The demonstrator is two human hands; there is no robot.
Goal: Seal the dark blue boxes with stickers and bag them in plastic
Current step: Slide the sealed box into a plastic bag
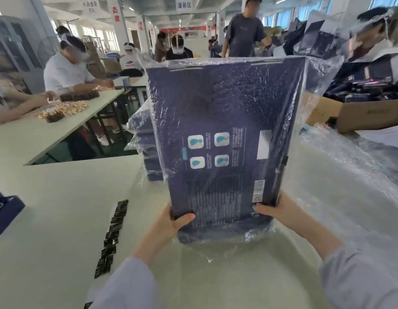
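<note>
Grip: my left hand [171, 221] and right hand [277, 211] clasp the bagged dark blue box [220, 130].
Worktop [60, 197]: white, sticker strip [113, 233] lying left.
Room: crowded workshop.

Fingers of left hand [171, 220] & right hand [277, 210] hidden behind box [218, 103], prob. curled; txt unreadable.

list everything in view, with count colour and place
dark blue box: one, dark blue, held upright at centre
plastic bag: one, clear, around that box
bagged boxes: stack, count unclear, dark blue, behind it, left
stickers: one strip, black, on the table at left
table: one, white, below
cardboard carton: one, brown, far right
left grip: one, bare, on box's lower left corner
right grip: one, bare, on its lower right corner
</note>
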